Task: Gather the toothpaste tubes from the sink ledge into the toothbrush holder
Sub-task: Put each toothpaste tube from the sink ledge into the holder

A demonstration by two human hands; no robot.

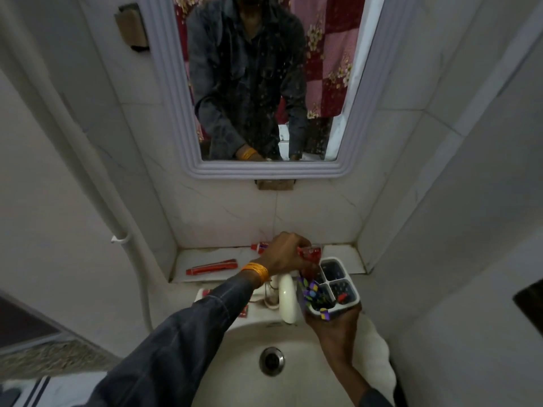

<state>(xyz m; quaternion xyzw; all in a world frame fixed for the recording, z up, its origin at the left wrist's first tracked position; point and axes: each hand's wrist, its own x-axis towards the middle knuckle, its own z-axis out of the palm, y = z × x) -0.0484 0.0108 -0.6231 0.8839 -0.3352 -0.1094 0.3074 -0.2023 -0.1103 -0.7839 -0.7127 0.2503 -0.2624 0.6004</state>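
Over the basin (244,374), just right of the white tap (287,301), the right hand (335,327) cups the toothbrush holder (338,289) from below, its fingers wrapped round the near wall so the four compartments face up. The left hand (286,254) reaches across from the left with its fingers closed on a red toothpaste tube (310,254), held just above the holder's far-left compartment; which end points down cannot be told. A gold bangle (256,271) sits on that wrist.

On the sink ledge (205,277) more tubes wait: a long red tube (211,267) lying flat at the left, a small red-capped tube (260,247) at the far edge against the wall, and what looks like another red and white pack (205,292) nearer, half hidden by the sleeve (182,342).

These tubes should be light and soft-bodied, giving under a squeeze, with a smooth skin likely slick if the ledge is wet. The firm places to pinch are probably the cap shoulder or the crimped tail; a mid-body pinch risks buckling a part-empty tube. The holder looks rigid plastic, and its near-left compartment is already crowded with purple patterned items (311,292), so the emptier far cells seem the better targets.
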